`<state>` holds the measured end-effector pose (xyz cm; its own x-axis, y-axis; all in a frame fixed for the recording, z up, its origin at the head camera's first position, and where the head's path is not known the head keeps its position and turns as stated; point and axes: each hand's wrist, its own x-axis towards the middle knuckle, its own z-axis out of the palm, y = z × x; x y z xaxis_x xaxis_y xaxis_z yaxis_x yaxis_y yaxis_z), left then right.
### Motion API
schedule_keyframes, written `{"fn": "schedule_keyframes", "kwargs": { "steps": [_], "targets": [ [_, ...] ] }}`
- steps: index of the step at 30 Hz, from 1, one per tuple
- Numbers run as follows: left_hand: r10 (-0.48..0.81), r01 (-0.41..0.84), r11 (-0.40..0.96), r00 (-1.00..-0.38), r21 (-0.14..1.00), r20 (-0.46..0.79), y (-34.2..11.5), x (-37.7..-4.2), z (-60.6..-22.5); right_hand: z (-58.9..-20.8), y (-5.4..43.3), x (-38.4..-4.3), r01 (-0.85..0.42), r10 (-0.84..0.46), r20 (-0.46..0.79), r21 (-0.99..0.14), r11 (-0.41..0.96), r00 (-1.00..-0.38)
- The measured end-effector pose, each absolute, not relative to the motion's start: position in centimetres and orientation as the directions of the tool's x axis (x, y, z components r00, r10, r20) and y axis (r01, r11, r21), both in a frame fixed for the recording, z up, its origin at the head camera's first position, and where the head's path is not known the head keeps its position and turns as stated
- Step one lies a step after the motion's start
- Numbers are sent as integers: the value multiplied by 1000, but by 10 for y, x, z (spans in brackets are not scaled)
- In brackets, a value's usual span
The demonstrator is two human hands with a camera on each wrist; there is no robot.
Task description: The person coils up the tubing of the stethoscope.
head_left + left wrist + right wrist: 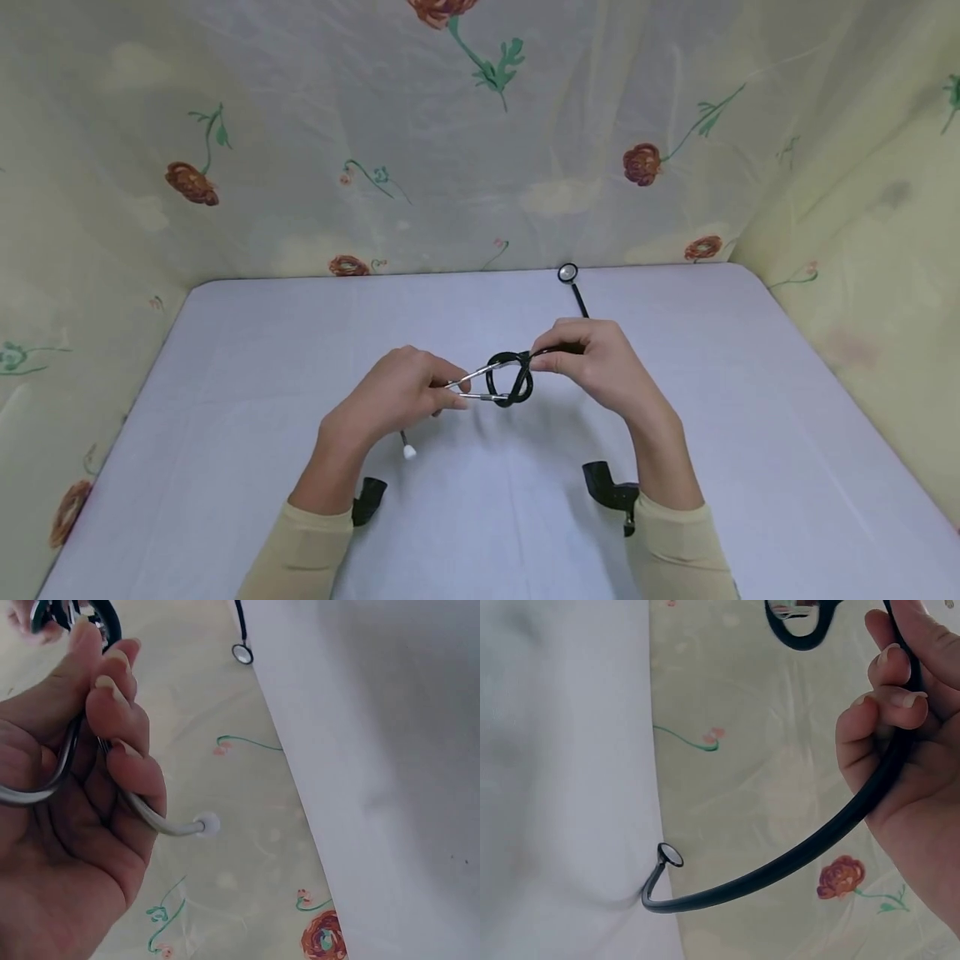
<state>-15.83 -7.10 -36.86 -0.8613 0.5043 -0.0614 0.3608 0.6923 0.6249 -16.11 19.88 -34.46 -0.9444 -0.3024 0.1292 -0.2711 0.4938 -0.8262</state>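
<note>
A stethoscope with black tubing (529, 385) is stretched between both hands above the table, its tubing looped into a knot-like ring at the middle. My left hand (397, 390) grips the two metal ear tubes (154, 817) together, fingers curled round them. A white ear tip (408, 452) pokes out below that hand. With thumb and fingers, my right hand (600, 367) pinches the black tube just right of the loop. From there the tube (757, 881) curves away to the round chest piece (567, 273), near the table's far edge.
A white-covered table (247, 375) spreads under the hands. Behind it and at both sides hangs a pale cloth (285, 150) with printed flowers. Black wrist mounts (370, 500) jut inward near both sleeves.
</note>
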Motion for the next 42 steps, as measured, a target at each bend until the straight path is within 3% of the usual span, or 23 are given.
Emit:
{"fn": "schedule_keyframes", "kwargs": {
  "steps": [16, 22, 28, 35, 42],
  "targets": [
    [575, 379, 615, -815, 691, -65, -70, -151, -355, -352, 202, -167, -342, -340, 225, -878, 335, -913],
    [641, 426, 545, -767, 722, -32, -68, -149, -354, -356, 204, -170, -327, -356, 212, -895, 303, -910],
    [654, 432, 510, -756, 744, -9, -70, -148, -353, -360, 199, -173, -310, -372, 202, -915, 257, -906],
    [691, 450, 445, -722, 774, 22, -68, -146, -351, -366, 190, -174, -243, -369, 132, -931, 272, -920],
    [666, 475, 457, -743, 752, 65, -70, -147, -349, -372, 188, -176, -240, -393, 98, -913, 331, -914]
  ]
}}
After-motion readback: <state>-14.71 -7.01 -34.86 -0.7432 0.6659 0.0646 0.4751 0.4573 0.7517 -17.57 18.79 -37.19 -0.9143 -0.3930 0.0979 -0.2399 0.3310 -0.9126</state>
